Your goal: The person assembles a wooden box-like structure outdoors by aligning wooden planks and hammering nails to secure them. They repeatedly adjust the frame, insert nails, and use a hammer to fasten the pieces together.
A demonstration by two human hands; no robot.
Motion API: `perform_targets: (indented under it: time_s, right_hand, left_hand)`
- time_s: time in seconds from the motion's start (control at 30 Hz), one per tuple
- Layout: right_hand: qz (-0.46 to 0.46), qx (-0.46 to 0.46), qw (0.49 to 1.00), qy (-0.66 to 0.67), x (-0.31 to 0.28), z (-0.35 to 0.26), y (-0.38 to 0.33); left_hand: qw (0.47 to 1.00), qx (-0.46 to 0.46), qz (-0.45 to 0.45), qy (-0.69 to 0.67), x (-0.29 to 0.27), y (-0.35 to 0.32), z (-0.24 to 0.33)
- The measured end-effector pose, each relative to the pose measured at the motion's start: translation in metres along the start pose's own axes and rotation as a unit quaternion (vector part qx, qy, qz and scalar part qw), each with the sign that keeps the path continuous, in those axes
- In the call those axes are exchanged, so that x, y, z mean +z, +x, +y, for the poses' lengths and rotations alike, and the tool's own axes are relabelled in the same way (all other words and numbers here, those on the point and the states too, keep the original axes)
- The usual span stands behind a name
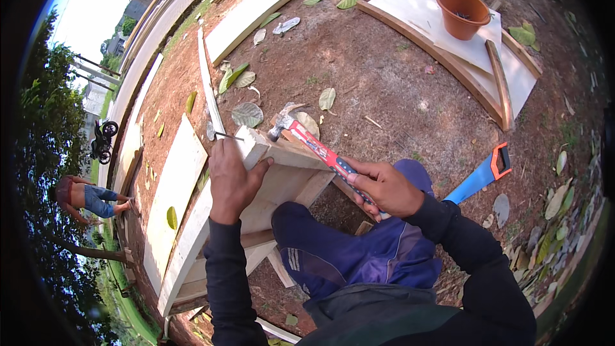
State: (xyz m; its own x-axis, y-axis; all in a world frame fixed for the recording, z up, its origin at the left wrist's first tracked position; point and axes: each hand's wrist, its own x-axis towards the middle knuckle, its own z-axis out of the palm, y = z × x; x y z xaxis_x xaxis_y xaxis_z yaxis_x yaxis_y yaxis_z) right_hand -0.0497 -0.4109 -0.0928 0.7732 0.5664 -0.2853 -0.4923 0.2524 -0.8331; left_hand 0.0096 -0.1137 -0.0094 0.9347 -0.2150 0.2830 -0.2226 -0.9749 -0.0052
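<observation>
While the right hand point(387, 191) wraps tightly round the handle of a red and blue hammer point(317, 147), the left hand point(234, 176) clasps the near corner of a wooden frame point(182, 259), thumb apart on one side, fingers on the other. Dark nail point(229, 136) sticks out by the left fingertips; I can't tell if they touch it. Hammer head sits just beside the corner; contact unclear. Frame stands tilted in front of the person's knees, purple trousers point(349, 247) bent close to it. Saw point(477, 176), blue blade and orange handle, is off to the right. Farther out, a brown bucket point(461, 19) with small dark bits inside stands on a pale board point(407, 9). Dry leaves dot the reddish soil point(378, 83). Far left: another person point(90, 198) in blue shorts, near a motorbike point(102, 141).
</observation>
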Motion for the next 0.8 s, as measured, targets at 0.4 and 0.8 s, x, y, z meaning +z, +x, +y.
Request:
perform_targets:
  time_s: [0.4,0.8]
  right_hand:
    - [0.018,-0.005,1.0,-0.002,0.003,0.004,0.0]
    - [0.116,-0.274,0.856,-0.422,0.019,-0.069,-0.025]
  left_hand:
    - [1.0,0.015,0.001,-0.008,0.001,0.001,-0.003]
    - [0.996,-0.043,-0.029,-0.069,0.0,0.006,0.002]
